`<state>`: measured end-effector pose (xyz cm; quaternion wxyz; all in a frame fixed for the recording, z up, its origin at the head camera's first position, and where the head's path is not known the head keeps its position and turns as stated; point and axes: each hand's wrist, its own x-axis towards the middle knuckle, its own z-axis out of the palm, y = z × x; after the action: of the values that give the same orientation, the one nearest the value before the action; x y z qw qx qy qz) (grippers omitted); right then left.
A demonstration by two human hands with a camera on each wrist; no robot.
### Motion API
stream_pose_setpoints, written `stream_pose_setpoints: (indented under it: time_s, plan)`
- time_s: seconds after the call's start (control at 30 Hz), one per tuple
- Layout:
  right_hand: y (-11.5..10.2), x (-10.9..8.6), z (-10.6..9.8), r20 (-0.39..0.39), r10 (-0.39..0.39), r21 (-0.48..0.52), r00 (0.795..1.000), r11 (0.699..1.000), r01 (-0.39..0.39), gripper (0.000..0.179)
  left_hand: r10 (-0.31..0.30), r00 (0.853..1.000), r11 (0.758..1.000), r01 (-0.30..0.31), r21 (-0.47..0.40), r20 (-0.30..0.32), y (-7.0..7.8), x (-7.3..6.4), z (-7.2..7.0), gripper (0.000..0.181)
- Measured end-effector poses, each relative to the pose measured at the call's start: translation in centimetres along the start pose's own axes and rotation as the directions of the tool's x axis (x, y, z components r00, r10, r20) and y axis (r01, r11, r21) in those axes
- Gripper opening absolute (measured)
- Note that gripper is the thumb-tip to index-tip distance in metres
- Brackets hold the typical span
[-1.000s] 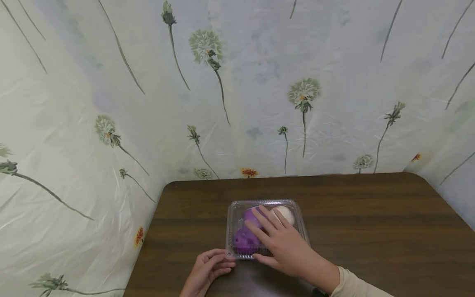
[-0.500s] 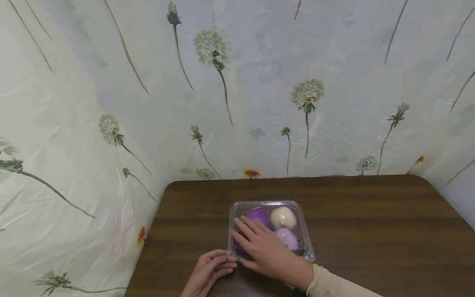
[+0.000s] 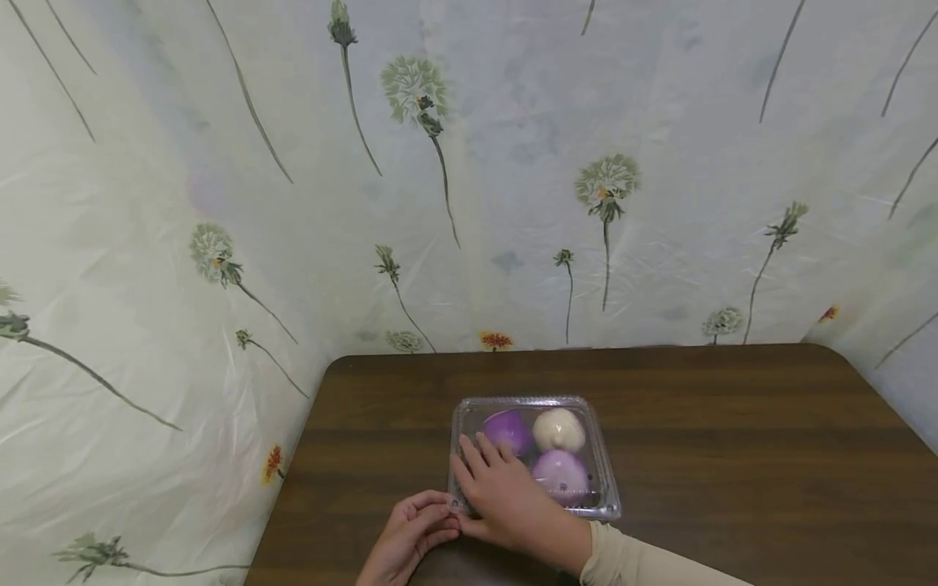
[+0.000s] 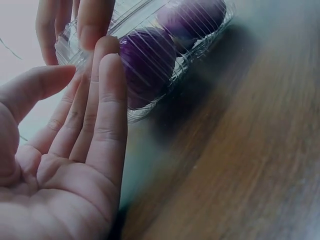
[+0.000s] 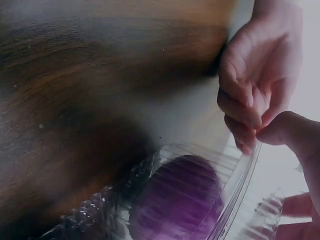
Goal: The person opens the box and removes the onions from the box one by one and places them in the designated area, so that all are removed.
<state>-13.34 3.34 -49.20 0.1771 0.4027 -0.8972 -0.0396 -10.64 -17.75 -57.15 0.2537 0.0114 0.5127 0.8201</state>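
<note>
A clear plastic clamshell box (image 3: 607,468) with its lid down sits on the table. Through the lid I see a purple onion (image 3: 508,431), a pale purple onion (image 3: 560,478) and a whitish bulb (image 3: 559,430). A dark purple onion (image 4: 147,65) at the front left is covered by my right hand in the head view. At that near-left corner, my left hand (image 3: 410,533) holds the box's edge between thumb and fingers. My right hand (image 3: 513,500) lies over the lid's left part, fingers extended, its thumb at the same corner touching the left fingertips.
The brown wooden table (image 3: 733,456) extends to both sides of the box. Behind it and to the left hangs a pale sheet (image 3: 498,179) printed with dandelions.
My right hand has slid left and toward me across the lid, uncovering the pale purple onion and whitish bulb. My left hand has stayed at the corner.
</note>
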Motion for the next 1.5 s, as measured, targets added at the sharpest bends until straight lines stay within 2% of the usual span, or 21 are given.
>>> stream_pose_setpoints:
  time_s: [0.17,0.47,0.7,0.9,1.07,1.3,1.5]
  plan:
    - [-0.6,0.5,-0.1,-0.006,-0.006,-0.052,1.0,0.999,0.005,0.074,0.005,1.0,0.999,-0.005,0.037,-0.001,0.0,0.0,-0.1,0.013]
    - [-1.4,1.0,0.3,-0.123,-0.015,-0.139,0.992,0.99,-0.002,0.062,0.013,0.999,0.999,-0.014,0.052,0.031,0.0,0.0,-0.1,0.014]
    - [-2.2,1.4,0.3,-0.145,-0.019,-0.195,0.989,0.981,-0.01,0.053,0.036,0.998,0.997,-0.04,0.072,0.051,-0.1,-0.1,0.0,0.015]
    - [-2.3,2.0,0.2,-0.153,-0.059,-0.223,0.986,0.975,0.024,0.045,0.055,0.998,0.994,-0.057,0.092,0.019,-0.2,0.0,0.2,0.017]
    - [-2.0,2.2,-0.4,-0.158,-0.087,-0.181,0.984,0.982,0.058,0.034,0.061,0.998,0.994,-0.061,0.085,0.002,-0.3,0.0,0.3,0.018]
    - [-0.7,2.1,-2.3,-0.144,-0.057,-0.056,0.988,0.997,0.049,0.038,0.056,0.998,0.995,-0.058,0.084,0.017,-0.2,-0.1,0.3,0.016]
    - [0.8,1.4,-3.1,-0.166,-0.035,0.073,0.985,0.996,0.048,0.043,0.066,0.997,0.996,-0.068,0.063,0.036,-0.3,0.0,0.3,0.017]
